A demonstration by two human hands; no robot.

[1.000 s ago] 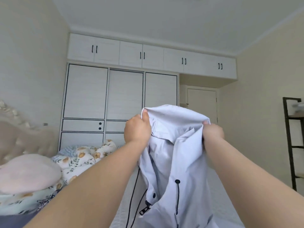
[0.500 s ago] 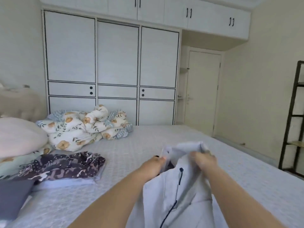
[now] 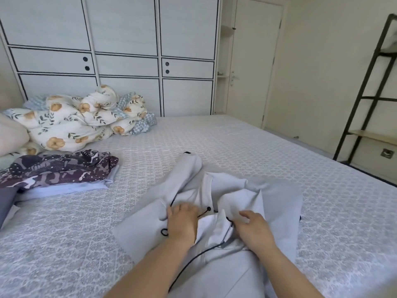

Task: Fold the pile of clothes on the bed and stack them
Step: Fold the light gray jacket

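While both my hands work at the near edge of the bed [image 3: 279, 160], the far left shows a pink pillow [image 3: 10, 136] beside the bunched floral duvet [image 3: 73, 123] against the wardrobe [image 3: 120, 50]. In front of those lies a dark patterned garment [image 3: 58, 168] on top of a pale folded piece [image 3: 64, 188], well apart from what I am handling. My left hand [image 3: 182, 222] lies palm down on the light grey jacket [image 3: 277, 203], fingers close together and flat on the cloth, next to a black drawstring [image 3: 205, 211]. That jacket is spread rumpled on the bedcover right before me, one sleeve [image 3: 187, 166] reaching away. My right hand [image 3: 254, 231] rests on its white lining, fingers slightly apart and curled; whether they pinch fabric I cannot tell. A black shelf frame [image 3: 363, 100] stands at right.
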